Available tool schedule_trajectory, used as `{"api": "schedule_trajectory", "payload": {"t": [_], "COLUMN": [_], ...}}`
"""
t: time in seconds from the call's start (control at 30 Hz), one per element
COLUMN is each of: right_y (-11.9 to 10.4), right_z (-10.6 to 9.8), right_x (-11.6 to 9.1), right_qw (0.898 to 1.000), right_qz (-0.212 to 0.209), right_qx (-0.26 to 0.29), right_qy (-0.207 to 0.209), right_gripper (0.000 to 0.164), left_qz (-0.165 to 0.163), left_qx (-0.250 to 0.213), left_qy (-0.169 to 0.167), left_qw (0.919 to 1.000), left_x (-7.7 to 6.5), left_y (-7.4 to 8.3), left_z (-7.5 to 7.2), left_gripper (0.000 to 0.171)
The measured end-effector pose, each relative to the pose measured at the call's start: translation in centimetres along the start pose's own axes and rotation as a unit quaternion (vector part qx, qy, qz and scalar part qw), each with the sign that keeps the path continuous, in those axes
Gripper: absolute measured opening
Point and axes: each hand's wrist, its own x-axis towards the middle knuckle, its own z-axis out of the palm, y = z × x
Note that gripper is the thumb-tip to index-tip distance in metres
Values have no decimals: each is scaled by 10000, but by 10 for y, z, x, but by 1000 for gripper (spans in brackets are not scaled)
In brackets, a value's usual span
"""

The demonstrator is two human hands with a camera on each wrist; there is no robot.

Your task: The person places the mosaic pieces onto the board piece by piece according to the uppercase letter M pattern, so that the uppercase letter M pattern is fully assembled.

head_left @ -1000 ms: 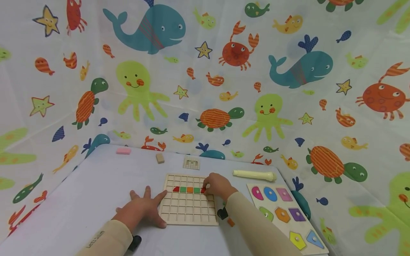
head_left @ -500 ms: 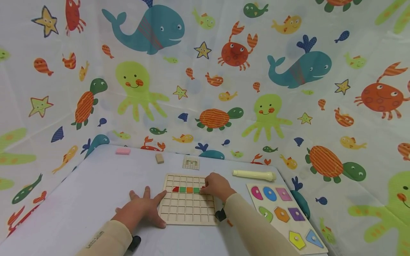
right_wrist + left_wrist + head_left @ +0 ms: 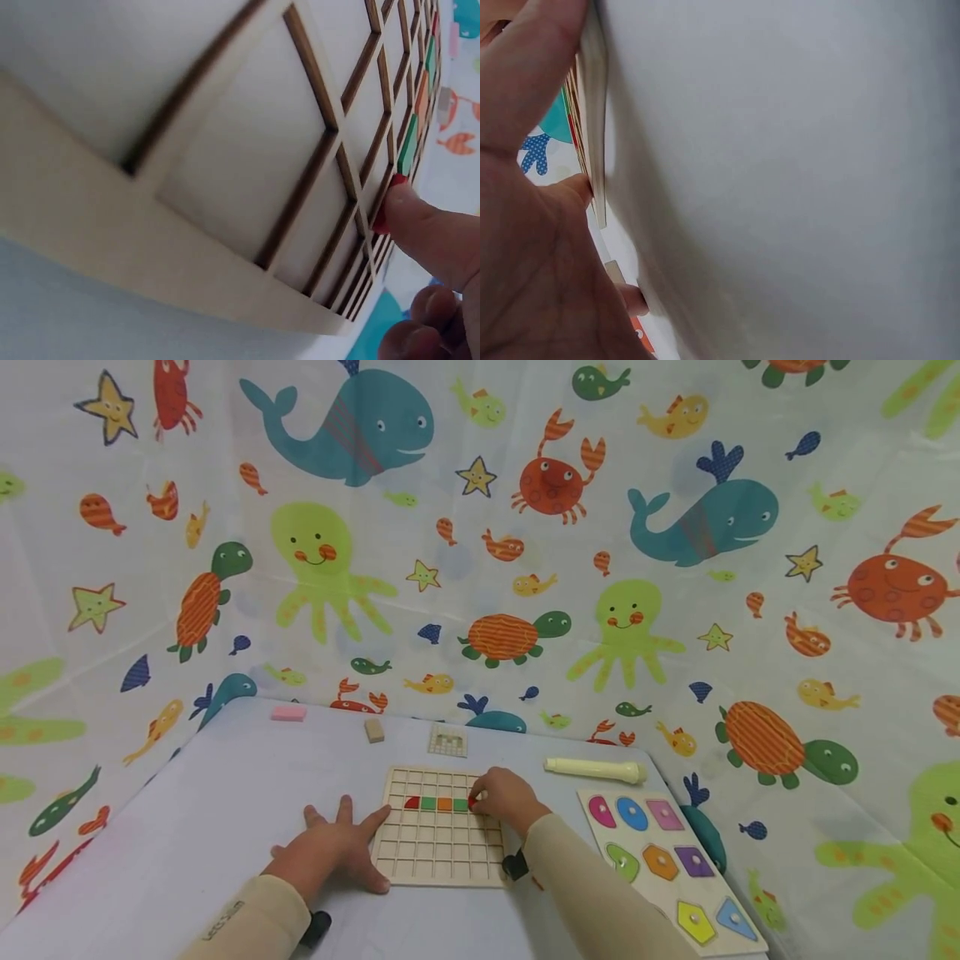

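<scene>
A wooden grid board [image 3: 438,850] lies in front of me in the head view. One row holds a red piece with a rounded corner [image 3: 412,803], a green square [image 3: 428,804], an orange square [image 3: 445,805] and another green square [image 3: 460,806]. At that row's right end, my right hand [image 3: 512,800] pinches a second red piece [image 3: 380,219], its thumb on it in the right wrist view; the fingers partly cover it. My left hand [image 3: 333,850] is spread on the table, with thumb and index finger touching the board's left edge [image 3: 594,112].
To the right lies a shape puzzle board [image 3: 720,875] with knobbed colored pieces. Behind the grid are a pale yellow tube [image 3: 594,770], a small patterned card [image 3: 448,741], a wooden block [image 3: 374,731] and a pink block [image 3: 288,714]. An orange piece [image 3: 537,883] shows beside the right sleeve.
My right hand has shifted slightly left with the red piece, close against the green square. The left hand stays in place, and the board looks unmoved.
</scene>
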Motion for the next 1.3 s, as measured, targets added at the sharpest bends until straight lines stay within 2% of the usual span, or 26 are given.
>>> {"api": "schedule_trajectory", "payload": {"t": [0.27,0.5,0.57,0.67,0.73,0.77,0.87,0.9,0.93,0.97,1.0,1.03,1.13,1.2,1.3], "right_y": [-4,-10,-10,-10,-12,-13,-12,-10,-7,-3,2,7,25,36,50], "right_z": [1,3,2,-9,-22,-29,-41,-42,-40,-38,-34,-30,-17,-10,-1], "right_x": [-2,-5,-8,-19,-32,-41,-74,-85,-95,-105,-113,-119,-131,-137,-144], "right_qw": [9999,9995,9997,9965,9854,9752,9306,9160,9057,9007,9028,9090,9367,9503,9591], "right_qz": [131,189,172,94,92,107,301,453,615,762,928,1090,1416,1551,1783], "right_qx": [-76,-237,-119,352,937,1315,2491,2793,3007,3110,3073,2962,2331,1894,1489], "right_qy": [-37,-54,100,751,1418,1774,2666,2842,2926,2935,2863,2721,2195,1923,1616], "right_gripper": [3,8,15,25,27,26,26,28,29,33,37,41,62,72,82], "left_qz": [-25,11,5,18,25,26,48,62,56,55,45,32,-45,-76,-51], "left_qx": [-49,-93,-92,-68,-20,1,76,101,90,105,101,95,76,56,111], "left_qy": [-33,-66,-81,-96,-83,-69,-33,-25,-24,-15,-16,-16,16,44,116], "left_qw": [10000,9999,9999,9999,10000,10000,10000,9999,9999,9999,9999,9999,10000,9999,9999], "left_x": [3,3,4,4,4,4,6,6,7,8,8,9,8,6,2], "left_y": [-1,0,0,0,0,0,1,1,1,1,2,2,3,4,7], "left_z": [0,2,3,2,2,1,0,0,1,1,2,2,2,2,1], "left_gripper": [126,125,125,125,126,126,126,126,126,126,127,127,128,129,130]}}
